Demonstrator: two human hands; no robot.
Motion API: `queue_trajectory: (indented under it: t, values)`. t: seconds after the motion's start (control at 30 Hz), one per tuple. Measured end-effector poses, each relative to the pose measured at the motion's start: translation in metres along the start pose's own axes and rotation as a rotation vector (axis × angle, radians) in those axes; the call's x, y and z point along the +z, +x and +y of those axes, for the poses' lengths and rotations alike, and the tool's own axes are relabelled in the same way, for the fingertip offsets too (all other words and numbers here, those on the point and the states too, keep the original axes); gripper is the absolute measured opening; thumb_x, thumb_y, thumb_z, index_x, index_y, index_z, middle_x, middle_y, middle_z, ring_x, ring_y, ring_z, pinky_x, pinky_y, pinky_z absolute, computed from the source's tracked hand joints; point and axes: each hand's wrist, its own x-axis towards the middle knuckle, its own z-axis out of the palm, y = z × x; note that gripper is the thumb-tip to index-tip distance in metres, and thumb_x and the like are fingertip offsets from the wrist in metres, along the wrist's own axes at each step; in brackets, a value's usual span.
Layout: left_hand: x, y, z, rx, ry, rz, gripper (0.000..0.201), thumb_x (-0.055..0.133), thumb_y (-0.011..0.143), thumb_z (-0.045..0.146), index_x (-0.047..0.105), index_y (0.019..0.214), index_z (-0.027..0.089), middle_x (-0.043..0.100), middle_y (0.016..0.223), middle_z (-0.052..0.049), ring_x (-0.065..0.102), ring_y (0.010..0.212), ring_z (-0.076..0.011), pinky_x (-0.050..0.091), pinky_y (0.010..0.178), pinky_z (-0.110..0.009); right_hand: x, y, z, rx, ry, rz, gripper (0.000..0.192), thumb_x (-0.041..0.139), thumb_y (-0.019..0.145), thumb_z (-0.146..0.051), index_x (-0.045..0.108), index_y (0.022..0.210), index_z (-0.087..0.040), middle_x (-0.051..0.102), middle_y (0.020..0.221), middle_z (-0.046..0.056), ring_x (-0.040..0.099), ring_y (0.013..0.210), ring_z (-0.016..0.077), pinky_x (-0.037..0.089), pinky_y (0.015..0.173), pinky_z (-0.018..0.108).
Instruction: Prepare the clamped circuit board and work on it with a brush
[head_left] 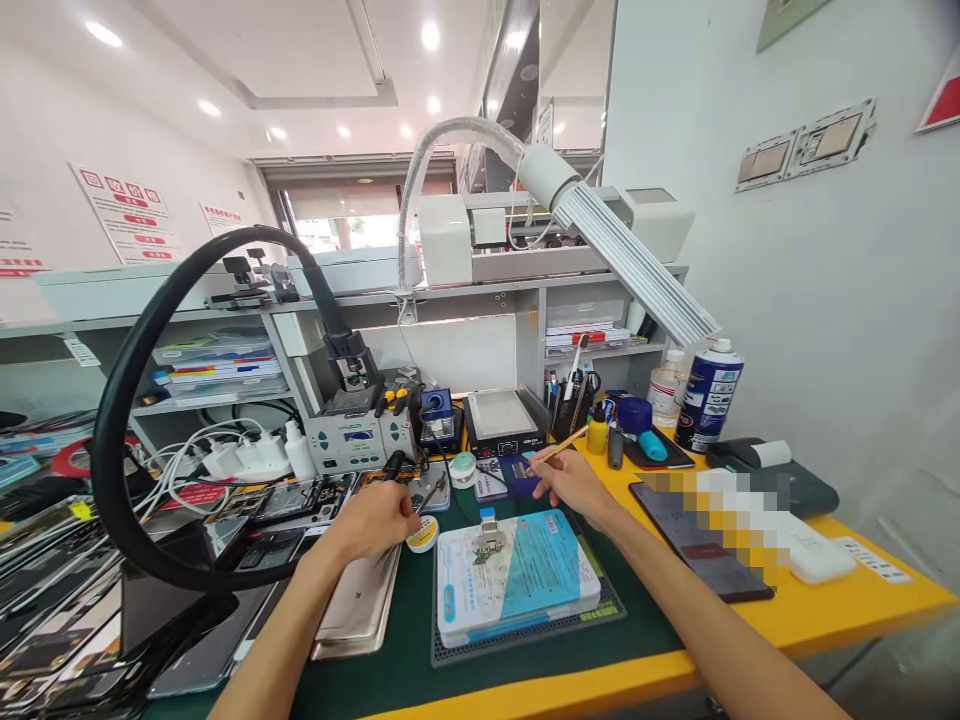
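Observation:
My right hand (574, 487) pinches a thin yellowish stick (564, 442) that slants up to the right, above the far edge of the mat. My left hand (375, 522) is closed, its fingers curled downward beside a small round tin with a yellow label (422, 534); whatever it holds is unclear. Between my hands lies a flat white and blue plastic case (536, 575) on a dark mat (525, 640). A small green circuit board (484, 555) with a silver and blue-tipped piece rests on the case. A gold phone (360, 605) lies below my left hand.
A thick black hose (105, 420) loops at left, running to a hot-air station (360, 440). Phones and parts crowd the left side. Behind stand a hot plate (506, 415) and pen holder (574, 405); at right, a spray can (709, 395) and dark phone (701, 545).

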Motion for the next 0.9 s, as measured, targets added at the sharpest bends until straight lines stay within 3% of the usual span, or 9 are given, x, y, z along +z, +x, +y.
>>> queue_trajectory:
  t: [0.2,0.33,0.43,0.67,0.9]
  values:
    - [-0.020,-0.010,-0.011,0.097,-0.392,0.149,0.029,0.062,0.102,0.042,0.065,0.099,0.014,0.065,0.085,-0.001,0.063,0.070,-0.0135,0.056,0.065,-0.029,0.002,-0.002,-0.003,0.017,0.023,-0.011,0.019,0.065,0.105,-0.030,0.067,0.110,-0.012,0.070,0.094,0.003,0.066,0.069,0.0123,0.057,0.059,0.024]
    - [-0.006,-0.018,-0.002,0.201,-0.622,0.130,0.029,0.059,0.103,0.043,0.064,0.101,0.014,0.059,0.075,0.003,0.054,0.056,-0.0094,0.050,0.053,-0.024,0.002,-0.004,-0.006,0.016,0.040,-0.028,0.016,0.065,0.104,-0.028,0.067,0.107,-0.012,0.069,0.091,0.002,0.066,0.067,0.0115,0.056,0.056,0.022]
    - [0.010,-0.022,0.010,0.273,-0.725,0.089,0.028,0.061,0.102,0.042,0.064,0.102,0.014,0.062,0.077,0.002,0.059,0.060,-0.0108,0.053,0.057,-0.026,0.003,-0.005,-0.007,0.004,0.051,-0.051,0.014,0.065,0.104,-0.026,0.067,0.104,-0.012,0.068,0.089,0.001,0.064,0.064,0.0102,0.053,0.052,0.020]
    - [0.021,-0.028,0.018,0.305,-0.713,0.094,0.027,0.063,0.101,0.041,0.065,0.099,0.014,0.064,0.081,0.000,0.061,0.066,-0.0123,0.054,0.060,-0.027,0.005,-0.005,-0.002,0.015,0.072,-0.146,0.013,0.066,0.104,-0.024,0.067,0.107,-0.012,0.068,0.088,0.001,0.064,0.062,0.0095,0.050,0.047,0.017]
    - [0.021,-0.026,0.014,0.306,-0.598,0.288,0.033,0.059,0.102,0.046,0.062,0.089,0.016,0.059,0.073,0.002,0.058,0.064,-0.0127,0.051,0.062,-0.028,0.009,-0.005,0.001,0.012,0.076,-0.150,0.013,0.064,0.105,-0.025,0.065,0.104,-0.012,0.063,0.076,-0.003,0.057,0.051,0.0069,0.044,0.040,0.015]
